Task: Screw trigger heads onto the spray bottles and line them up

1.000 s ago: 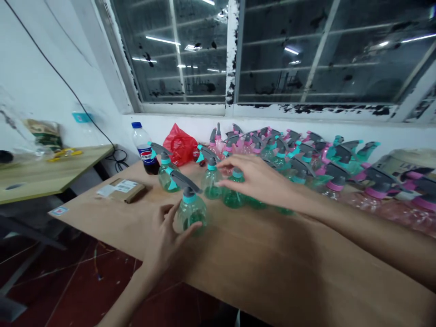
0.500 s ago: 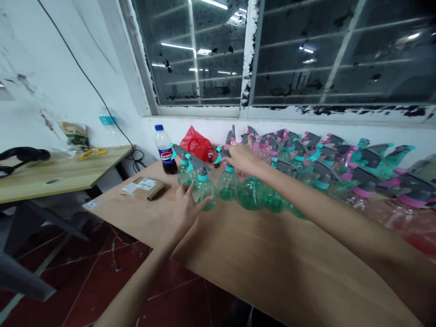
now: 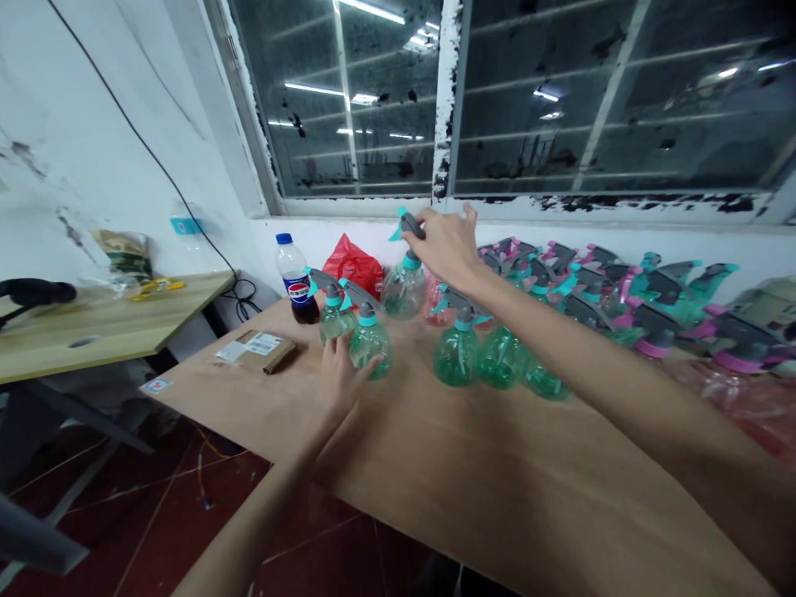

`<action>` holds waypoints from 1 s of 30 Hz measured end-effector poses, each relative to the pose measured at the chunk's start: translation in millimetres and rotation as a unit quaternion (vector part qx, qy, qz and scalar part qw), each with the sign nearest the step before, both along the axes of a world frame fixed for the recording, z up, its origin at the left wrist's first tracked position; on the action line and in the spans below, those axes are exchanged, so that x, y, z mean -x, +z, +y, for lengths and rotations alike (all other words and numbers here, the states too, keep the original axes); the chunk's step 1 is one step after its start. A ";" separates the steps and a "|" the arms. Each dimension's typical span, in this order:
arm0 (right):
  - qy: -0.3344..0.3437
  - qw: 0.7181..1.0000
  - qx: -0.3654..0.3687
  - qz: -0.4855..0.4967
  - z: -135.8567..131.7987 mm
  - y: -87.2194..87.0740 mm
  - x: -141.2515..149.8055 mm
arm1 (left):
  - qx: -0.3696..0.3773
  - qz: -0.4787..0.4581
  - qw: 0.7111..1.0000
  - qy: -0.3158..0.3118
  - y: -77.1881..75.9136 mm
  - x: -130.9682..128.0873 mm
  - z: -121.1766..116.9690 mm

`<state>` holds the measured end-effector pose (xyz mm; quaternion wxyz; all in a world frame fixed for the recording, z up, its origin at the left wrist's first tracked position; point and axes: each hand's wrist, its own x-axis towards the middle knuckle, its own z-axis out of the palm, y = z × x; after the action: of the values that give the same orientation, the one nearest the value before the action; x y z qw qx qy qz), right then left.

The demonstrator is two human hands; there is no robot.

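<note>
My right hand [image 3: 448, 242] grips the grey trigger head of a clear spray bottle [image 3: 403, 292] with a teal nozzle and collar; the bottle is raised off the table, and its fingers are partly hidden. My left hand [image 3: 342, 377] is open, thumb and fingers apart, in front of two green spray bottles. The nearer green spray bottle [image 3: 375, 342] is beside its thumb, and the farther green spray bottle [image 3: 329, 319] is behind its fingertips. Whether the left hand touches either one I cannot tell. Beneath my right forearm stands another green spray bottle [image 3: 455, 358].
Many pink and teal spray bottles [image 3: 662, 323] crowd the right side by the wall. A cola bottle [image 3: 297, 282], a red plastic bag [image 3: 353, 269] and a flat cardboard package [image 3: 264, 351] are at the left. A second table [image 3: 124, 323] stands farther left, below the window.
My right hand has risen, lifting a spray bottle up and back from the row; a gap shows where a green bottle stood. My left hand has stayed nearly in place.
</note>
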<state>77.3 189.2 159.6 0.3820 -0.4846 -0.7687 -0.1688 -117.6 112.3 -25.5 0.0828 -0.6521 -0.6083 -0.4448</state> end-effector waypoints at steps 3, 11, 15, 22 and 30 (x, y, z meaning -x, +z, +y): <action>0.042 0.994 -0.068 0.069 -8.7 22.9 -15.2 | -0.004 0.013 1.000 0.014 3.0 -3.3 4.1; 0.206 0.966 -0.028 0.153 -112.0 50.6 -79.8 | 0.010 0.055 0.997 0.047 13.8 -7.5 11.7; 0.156 0.982 0.093 0.041 -153.2 16.2 -99.4 | 0.014 0.059 0.997 0.055 14.3 -6.3 14.4; 0.109 0.977 0.177 -0.036 -148.6 -47.6 -120.4 | 0.008 0.042 0.998 0.035 10.6 -3.1 21.2; 0.089 0.980 0.179 -0.009 -144.1 -72.9 -156.2 | 0.012 0.031 0.999 0.029 11.8 -4.6 21.2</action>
<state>233.5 45.1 86.7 0.2956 -0.4728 -0.8301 0.0016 -113.0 133.5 -13.7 0.1066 -0.6486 -0.6297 -0.4141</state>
